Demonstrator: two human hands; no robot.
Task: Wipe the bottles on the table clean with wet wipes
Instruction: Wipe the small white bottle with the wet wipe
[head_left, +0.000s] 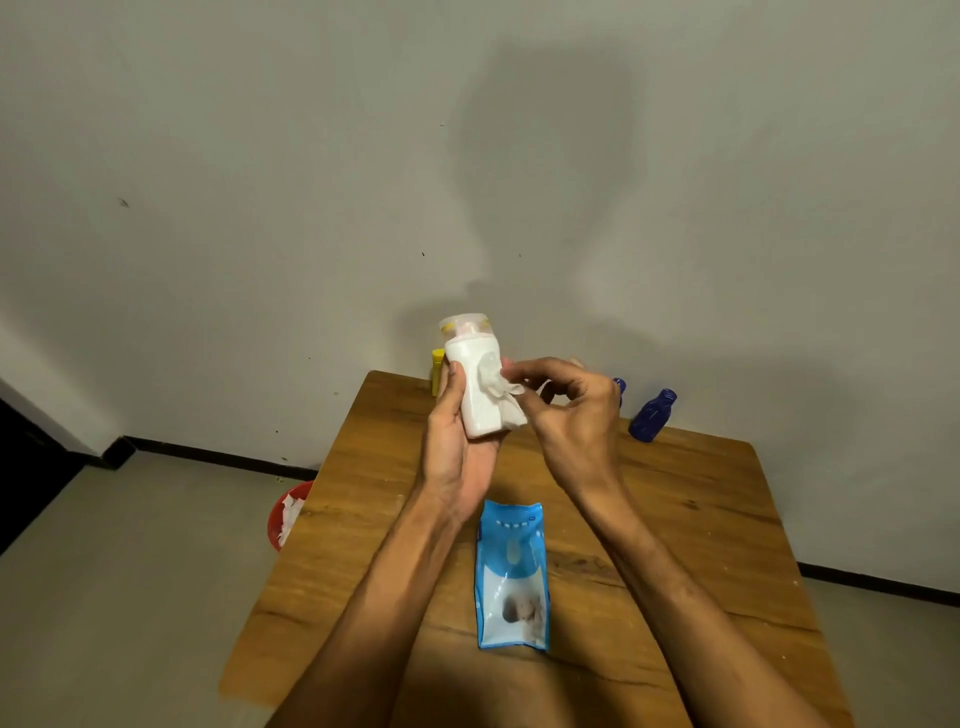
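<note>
My left hand (457, 441) grips a white bottle (475, 384) with a clear cap, held upright above the far part of the wooden table (701, 519). A crumpled white wet wipe (501, 395) lies against the bottle's right side, and my right hand (566, 410) pinches it with curled fingers. The blue wet-wipe pack (512, 577) lies flat on the table below my hands. A dark blue bottle (652, 415) stands at the table's far right edge. Another blue bottle (619, 387) peeks out behind my right hand.
A yellow object (437, 371) stands at the table's far edge, partly hidden behind the white bottle. On the floor to the left of the table sits a red bin (283, 514) with used white wipes in it. A bare wall rises behind the table.
</note>
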